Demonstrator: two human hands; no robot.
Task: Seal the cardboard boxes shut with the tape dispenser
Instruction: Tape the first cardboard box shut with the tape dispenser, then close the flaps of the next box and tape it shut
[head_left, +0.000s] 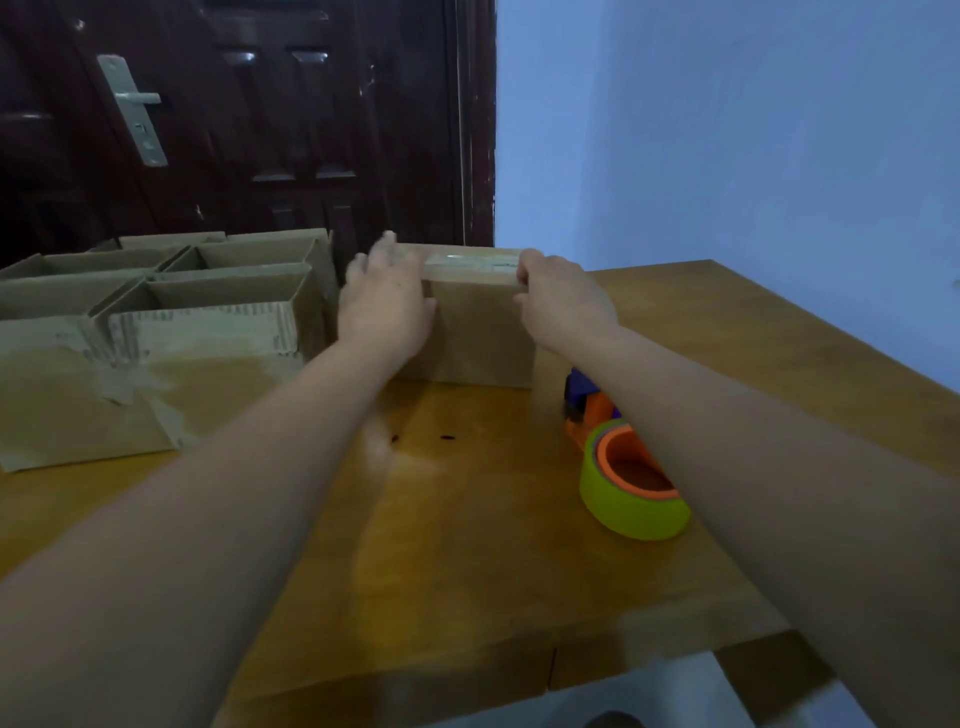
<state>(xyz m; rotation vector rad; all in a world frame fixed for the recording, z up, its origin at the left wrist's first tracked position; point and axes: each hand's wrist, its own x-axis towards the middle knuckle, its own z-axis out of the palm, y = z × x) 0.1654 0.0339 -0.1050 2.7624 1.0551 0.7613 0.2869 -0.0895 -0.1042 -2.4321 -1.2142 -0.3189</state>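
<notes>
Presently the closed box (478, 332) sits mid-surface (467, 545), a tape strip (467, 262) along its top. The left hand (384, 306) lies flat on the left end, fingers straight. The right hand (561, 301) has its fingers curled round the right top edge, where the strip ends. Risks: an unpressed strip end could lift or wrinkle, and the right forearm could knock the tape dispenser (628, 478) lying below it. The open boxes (208, 291), about 4 on the left, show bare inner walls with bottoms hidden. The closed box's contents are unseen.

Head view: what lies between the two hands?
The closed cardboard box, its top edge taped, lies between the left hand and right hand in the head view.
</notes>
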